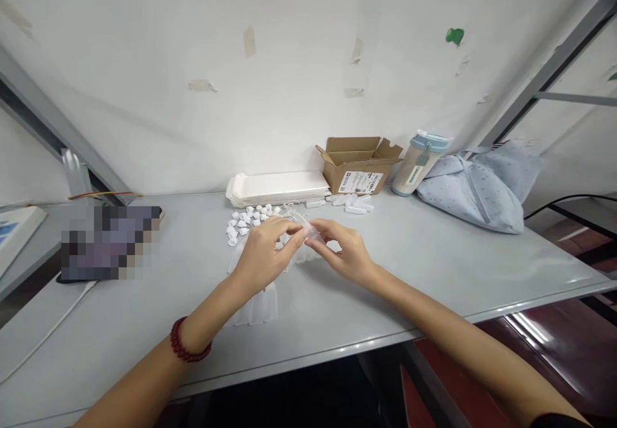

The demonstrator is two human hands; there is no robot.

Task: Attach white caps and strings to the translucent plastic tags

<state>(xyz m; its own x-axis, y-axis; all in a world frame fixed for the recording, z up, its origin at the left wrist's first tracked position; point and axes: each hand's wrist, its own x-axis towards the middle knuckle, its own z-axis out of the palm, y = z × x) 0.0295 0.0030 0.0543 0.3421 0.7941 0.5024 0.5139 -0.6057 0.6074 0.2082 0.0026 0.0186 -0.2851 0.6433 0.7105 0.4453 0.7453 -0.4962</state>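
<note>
My left hand (267,254) and my right hand (343,252) meet above the grey table (409,254), their fingertips pinching a small clear plastic piece (311,234) from both sides. Thin white strings (294,213) loop up near my left fingers. Just beyond my left hand lies a heap of small white pieces (245,221). Clear plastic sleeves (255,306) lie flat under my left wrist, partly hidden by it. A red bead bracelet (187,341) circles my left wrist.
A stack of white paper trays (277,187), an open cardboard box (359,164), a tumbler (419,164) and a pale blue bag (482,187) line the back of the table by the taped white wall (193,42). A pixelated object (108,241) sits at left.
</note>
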